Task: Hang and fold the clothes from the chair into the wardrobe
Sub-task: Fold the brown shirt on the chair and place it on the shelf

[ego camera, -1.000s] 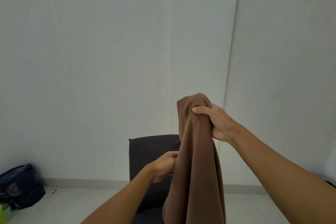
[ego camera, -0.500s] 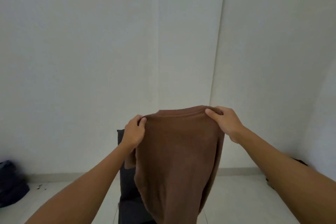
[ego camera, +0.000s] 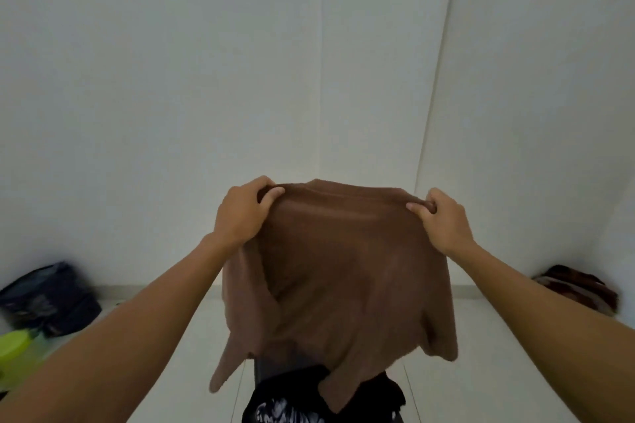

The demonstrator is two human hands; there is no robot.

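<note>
Since half a second ago the brown garment (ego camera: 343,271) has been spread wider, and the two hands have been drawn further apart along its top edge; a second ago it was hanging bunched in a narrow column from the right hand alone. The view has also dropped a little, so that more of the floor is now seen.

The garment is held up in the air in front of a white wall (ego camera: 171,79). Its top edge is gripped at the left end by the left hand (ego camera: 242,213), the fingers being curled over the cloth and the thumb pressed against the near side. The right end is pinched by the right hand (ego camera: 443,220), with the fingers curled round a fold of the fabric. Between the hands the edge is stretched almost level, and below it the cloth hangs loose, ending in uneven points and flaps.

Under the lower hem a black garment with a white print (ego camera: 309,405) is seen, lying on something dark whose form cannot be made out; the hem is close above it, though whether they touch cannot be told.

On the floor (ego camera: 481,354) by the left wall a dark bag (ego camera: 48,299) is set, with a lime-green object (ego camera: 13,347) just beside it. At the right, near the corner, a dark reddish bundle (ego camera: 580,288) is seen.
</note>
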